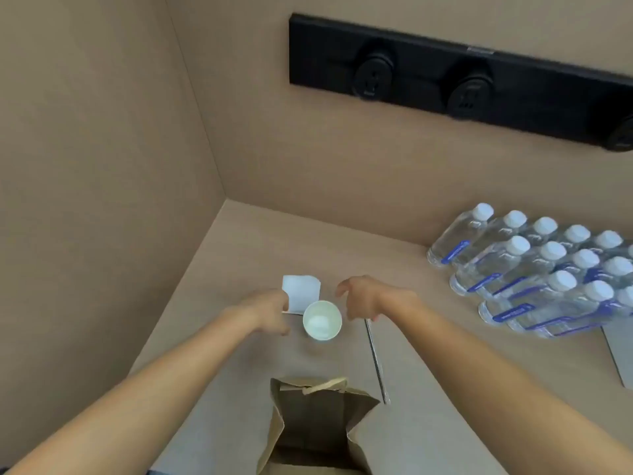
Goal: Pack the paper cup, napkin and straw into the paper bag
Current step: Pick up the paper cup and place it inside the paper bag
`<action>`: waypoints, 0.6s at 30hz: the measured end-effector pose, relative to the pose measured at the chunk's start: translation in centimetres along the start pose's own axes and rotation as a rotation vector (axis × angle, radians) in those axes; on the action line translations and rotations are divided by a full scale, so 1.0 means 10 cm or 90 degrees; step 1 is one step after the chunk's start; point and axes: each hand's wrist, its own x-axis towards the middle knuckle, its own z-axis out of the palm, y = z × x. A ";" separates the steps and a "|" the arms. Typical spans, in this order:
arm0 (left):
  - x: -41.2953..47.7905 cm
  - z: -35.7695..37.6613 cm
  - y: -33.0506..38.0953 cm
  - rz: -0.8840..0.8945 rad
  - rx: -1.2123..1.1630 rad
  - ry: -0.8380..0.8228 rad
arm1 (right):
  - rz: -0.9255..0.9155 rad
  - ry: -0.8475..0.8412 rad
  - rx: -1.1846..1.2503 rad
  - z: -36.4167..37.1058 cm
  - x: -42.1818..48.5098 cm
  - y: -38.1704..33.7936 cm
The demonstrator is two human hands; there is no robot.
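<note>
A white paper cup (322, 320) stands upright on the tan table, mouth up. Just behind it lies a folded white napkin (301, 291). A thin wrapped straw (376, 361) lies to the cup's right, running toward me. The brown paper bag (315, 426) stands open at the near edge, below the cup. My left hand (269, 311) hovers left of the cup, its fingers over the napkin's near corner. My right hand (363, 298) hovers right of the cup, above the straw's far end. Both hands have spread fingers and hold nothing.
Several clear water bottles (534, 269) with white caps and blue labels lie in rows at the right. A grey sheet (620, 351) lies at the right edge. Tan walls close off the left and back, with a black socket strip (445, 84) on the back wall.
</note>
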 end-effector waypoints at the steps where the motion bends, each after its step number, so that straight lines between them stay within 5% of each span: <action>1: 0.02 0.07 0.01 0.007 -0.016 0.013 | -0.018 -0.007 -0.002 0.05 0.01 0.01; 9: 0.19 0.59 0.10 0.114 -0.375 0.075 | -0.112 0.040 0.219 0.63 0.28 0.21; 18: 0.03 0.48 0.06 0.139 -0.444 0.089 | -0.166 0.039 0.397 0.60 0.09 0.19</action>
